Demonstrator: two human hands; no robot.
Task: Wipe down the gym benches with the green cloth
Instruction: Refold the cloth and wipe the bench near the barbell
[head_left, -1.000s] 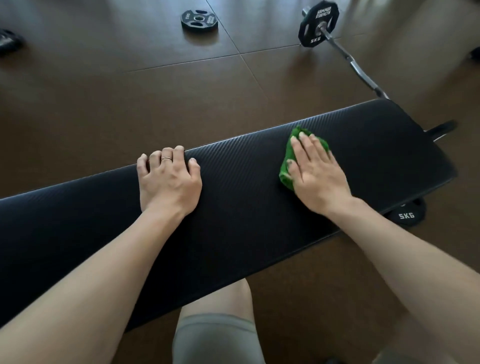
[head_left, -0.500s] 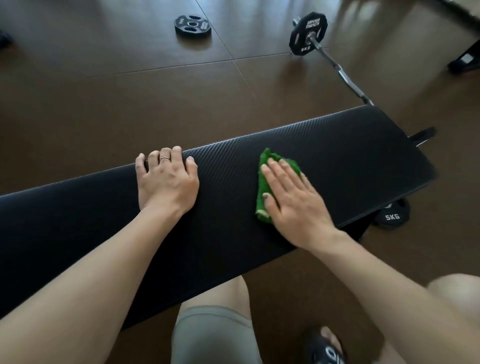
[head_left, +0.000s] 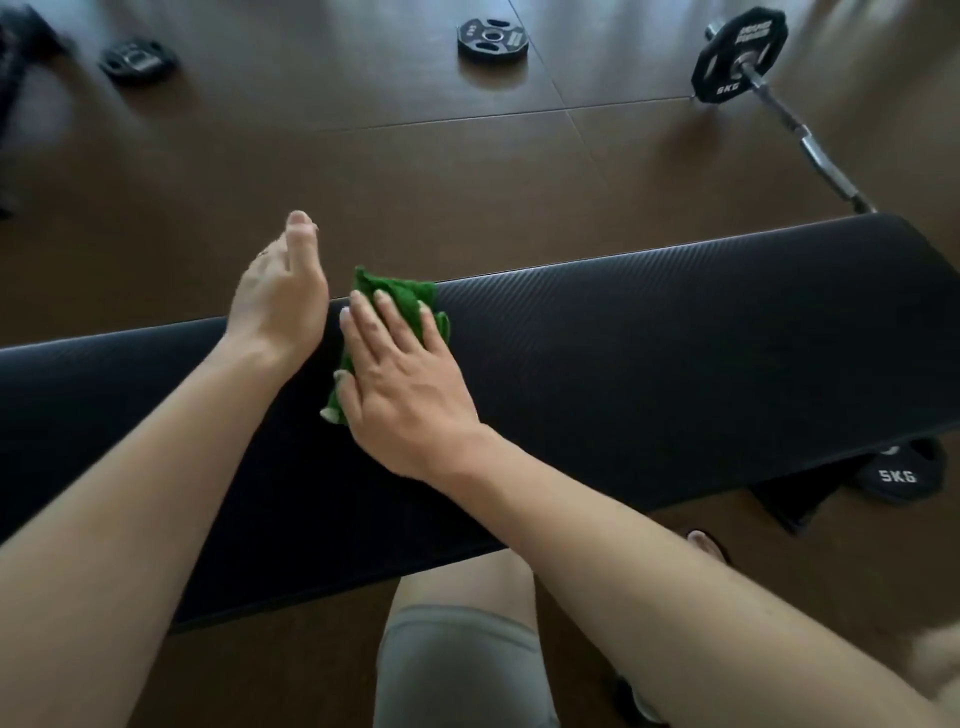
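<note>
A long black padded gym bench (head_left: 649, 353) runs across the view from left to right. The crumpled green cloth (head_left: 402, 293) lies near the bench's far edge, around the middle. My right hand (head_left: 400, 384) lies flat on the cloth with its fingers spread, pressing it onto the pad. Just left of the cloth, my left hand (head_left: 280, 291) is lifted off the bench and turned on its edge, holding nothing. Most of the cloth is hidden under my right hand.
On the brown floor beyond the bench lie two loose weight plates (head_left: 492, 36) (head_left: 136, 60) and a barbell (head_left: 779, 104) with a 5KG plate at the far right. Another 5KG plate (head_left: 898, 473) sits under the bench's right end. My knee (head_left: 457, 649) is below the bench.
My right hand slid the green cloth leftward along the bench toward the far edge. My left hand, which rested flat on the pad, has lifted off and turned sideways.
</note>
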